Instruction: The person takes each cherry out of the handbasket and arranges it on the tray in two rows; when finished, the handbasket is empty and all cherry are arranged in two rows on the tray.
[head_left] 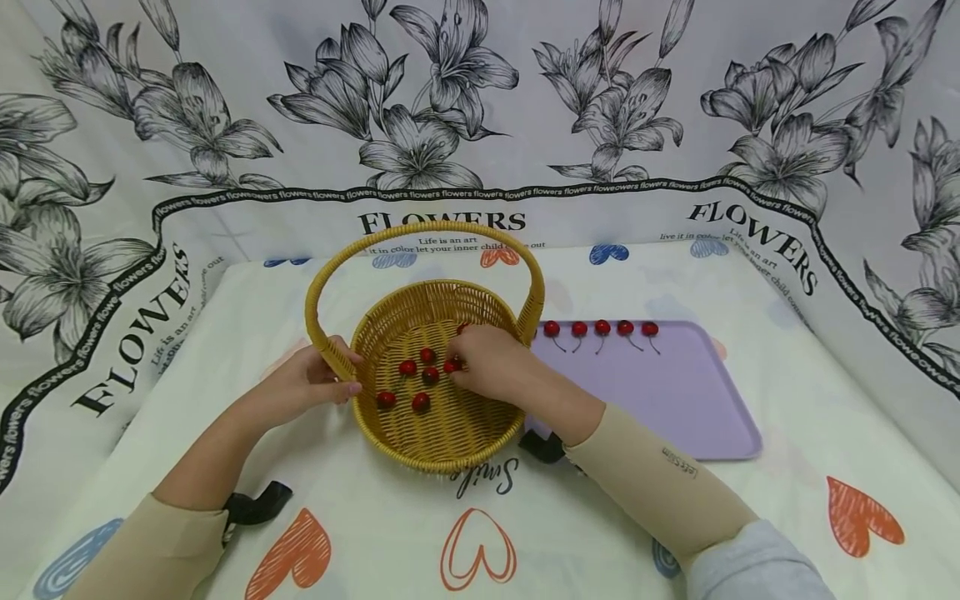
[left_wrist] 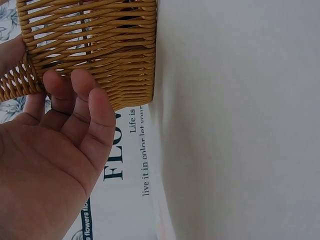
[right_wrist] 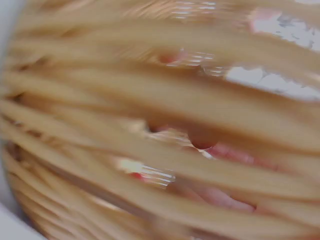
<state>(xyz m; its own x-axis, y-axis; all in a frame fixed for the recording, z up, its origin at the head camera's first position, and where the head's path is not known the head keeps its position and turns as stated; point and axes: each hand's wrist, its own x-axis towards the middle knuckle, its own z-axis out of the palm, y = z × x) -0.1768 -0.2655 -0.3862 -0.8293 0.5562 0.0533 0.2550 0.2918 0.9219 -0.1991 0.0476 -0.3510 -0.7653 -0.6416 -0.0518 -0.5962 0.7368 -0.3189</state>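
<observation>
Head view: one round wicker basket point(head_left: 442, 433) sits on the table point(head_left: 787, 533), a bit left of centre, with its arched handle point(head_left: 420, 235) spanning left to right across the basket. Six cherries in the basket point(head_left: 420, 402) are countable on its floor, plus a red bit half hidden behind the right hand; exact total there unclear. One purple tray point(head_left: 675, 400) lies just right of the basket, touching or nearly so, its long axis running left-right. Five cherries on the tray point(head_left: 602, 327) sit in one row along the far edge, stems pointing toward the person. Left hand point(head_left: 303, 385) is at the basket's left rim by the handle base, fingers curled round the rim, thumb on the outside. Right hand point(head_left: 491, 362) reaches over the right rim into the basket, fingers drawn together at one cherry point(head_left: 452, 364); cannot tell if it is actually pinched.

Left wrist view: left hand point(left_wrist: 55, 165) palm shows, fingers point(left_wrist: 95, 117) close together and gently bent against the basket point(left_wrist: 95, 45) wall; printed cloth below.

Right wrist view: blurred wicker strands of the basket point(right_wrist: 150, 100) fill it, pink fingers point(right_wrist: 220, 195) seen through the gaps, grip unreadable
</observation>
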